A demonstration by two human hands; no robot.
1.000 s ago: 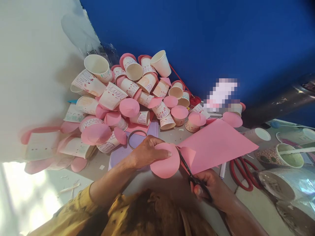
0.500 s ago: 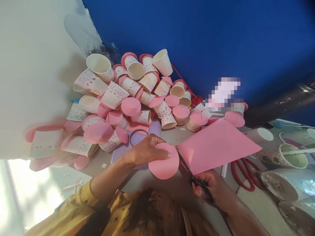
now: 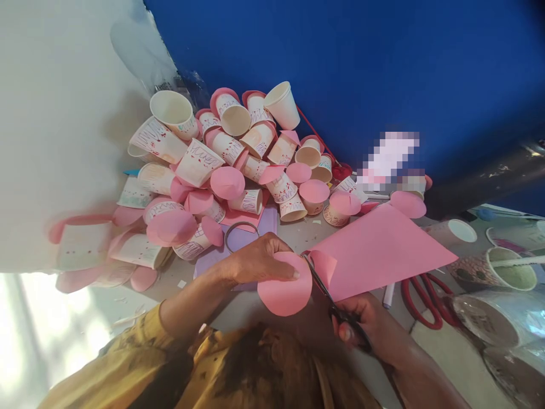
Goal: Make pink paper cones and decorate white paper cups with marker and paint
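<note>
My left hand [image 3: 255,261] pinches a pink paper circle [image 3: 284,287] that is still joined to a large pink paper sheet [image 3: 378,250]. My right hand [image 3: 366,329] grips dark scissors [image 3: 330,298], whose blades point up into the paper at the circle's right edge. A small curl of pink paper [image 3: 323,266] stands up just right of the blades. Both hands hover over a grey table [image 3: 255,309].
A big heap of decorated paper cups [image 3: 221,159] with pink discs fills the back left against a blue wall. Red-handled scissors [image 3: 428,298] lie to the right, beside a white cup [image 3: 455,232], a patterned bowl [image 3: 498,272] and a wire ring [image 3: 238,233] on purple paper.
The scissors have cut a little farther along the circle's edge, and the paper curl beside the blades has lifted again. The hands have barely shifted.
</note>
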